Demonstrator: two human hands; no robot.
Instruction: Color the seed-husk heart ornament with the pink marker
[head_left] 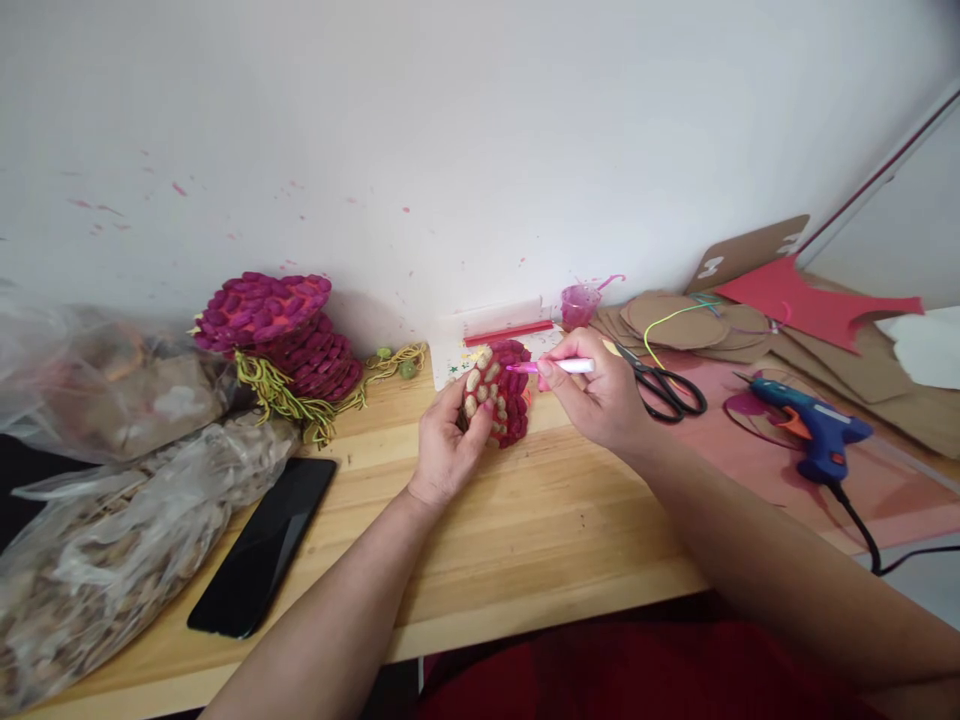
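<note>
Across the whole bottom of the view runs a light wooden table, pushed up against a white wall with pink specks on it. Far left on it are two clear plastic bags stuffed with brownish bits, can't tell exactly what. Over on the right there's a heap of brown cardboard cut into circles, with a red paper sheet lying on more cardboard behind it. Near the bags sits a stack of magenta pieces with yellow-green fringe hanging off. A black phone lies flat, screen dark, just in front of that stack. A blue glue gun rests on a pink mat at right, cord trailing off the edge, and black scissors lie between it and the hands.

The left hand is wrapped around a small round disc, tilted up off the table mid-frame, part magenta and part bare tan shells. The right hand pinches a white pen (maybe a brush), its pink tip touching the disc. A tiny pink cup stands by the wall just behind.
</note>
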